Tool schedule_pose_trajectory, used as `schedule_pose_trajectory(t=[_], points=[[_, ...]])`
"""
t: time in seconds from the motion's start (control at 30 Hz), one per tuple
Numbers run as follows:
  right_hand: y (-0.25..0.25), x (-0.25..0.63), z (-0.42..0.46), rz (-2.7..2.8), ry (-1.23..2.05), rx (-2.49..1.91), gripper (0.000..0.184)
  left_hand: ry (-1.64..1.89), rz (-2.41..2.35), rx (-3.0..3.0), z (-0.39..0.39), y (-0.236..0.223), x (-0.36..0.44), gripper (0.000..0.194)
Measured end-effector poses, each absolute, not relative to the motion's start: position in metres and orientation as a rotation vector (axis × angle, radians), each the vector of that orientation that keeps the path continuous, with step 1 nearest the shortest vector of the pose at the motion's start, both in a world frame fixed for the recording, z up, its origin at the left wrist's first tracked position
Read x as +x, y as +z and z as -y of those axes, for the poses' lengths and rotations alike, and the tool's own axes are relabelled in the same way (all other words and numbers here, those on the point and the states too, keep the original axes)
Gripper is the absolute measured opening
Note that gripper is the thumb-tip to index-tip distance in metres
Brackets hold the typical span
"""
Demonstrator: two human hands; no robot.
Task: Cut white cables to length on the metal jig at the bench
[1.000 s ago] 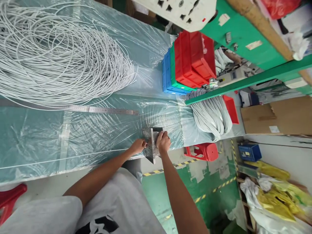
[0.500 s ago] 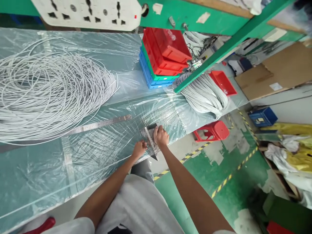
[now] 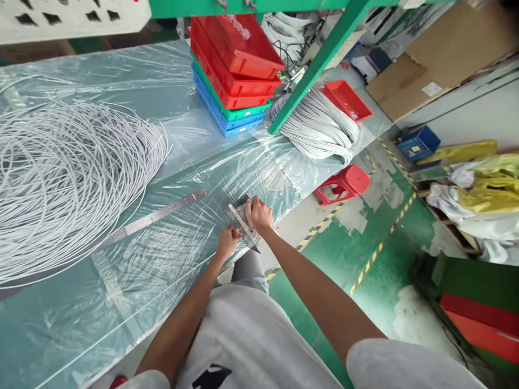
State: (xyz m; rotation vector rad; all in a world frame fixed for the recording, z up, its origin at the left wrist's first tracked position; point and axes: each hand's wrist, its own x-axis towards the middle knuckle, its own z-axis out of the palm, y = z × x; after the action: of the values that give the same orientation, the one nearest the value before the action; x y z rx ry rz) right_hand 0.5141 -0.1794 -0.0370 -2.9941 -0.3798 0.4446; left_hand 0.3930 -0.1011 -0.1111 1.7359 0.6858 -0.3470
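Observation:
At the near edge of the plastic-covered table (image 3: 81, 292), both my hands hold a grey metal angle piece (image 3: 242, 224). My right hand (image 3: 258, 213) is closed over its far side. My left hand (image 3: 227, 241) grips its near side with curled fingers. A long steel ruler (image 3: 158, 216) lies flat on the plastic sheet just left of the hands. A big loose coil of white cable (image 3: 65, 178) spreads over the table's left part.
Stacked red, green and blue bins (image 3: 233, 75) stand at the back beside a green post (image 3: 320, 59). A bundle of white cable (image 3: 316, 127) and a red tray (image 3: 346, 100) lie beyond it. A red stool (image 3: 344, 183) stands on the green floor.
The view has swung right and down; the hands and metal piece keep their grip at the table edge, shifted slightly left in the picture.

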Motion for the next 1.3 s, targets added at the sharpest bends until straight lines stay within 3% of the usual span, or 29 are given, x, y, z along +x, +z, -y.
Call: schedule_pose_trajectory(t=[1.3], points=[[-0.041, 0.512, 0.19, 0.446, 0.385, -2.973, 0.035, -0.349, -0.73, 1.713, 0.11, -0.103, 0.393, 0.034]])
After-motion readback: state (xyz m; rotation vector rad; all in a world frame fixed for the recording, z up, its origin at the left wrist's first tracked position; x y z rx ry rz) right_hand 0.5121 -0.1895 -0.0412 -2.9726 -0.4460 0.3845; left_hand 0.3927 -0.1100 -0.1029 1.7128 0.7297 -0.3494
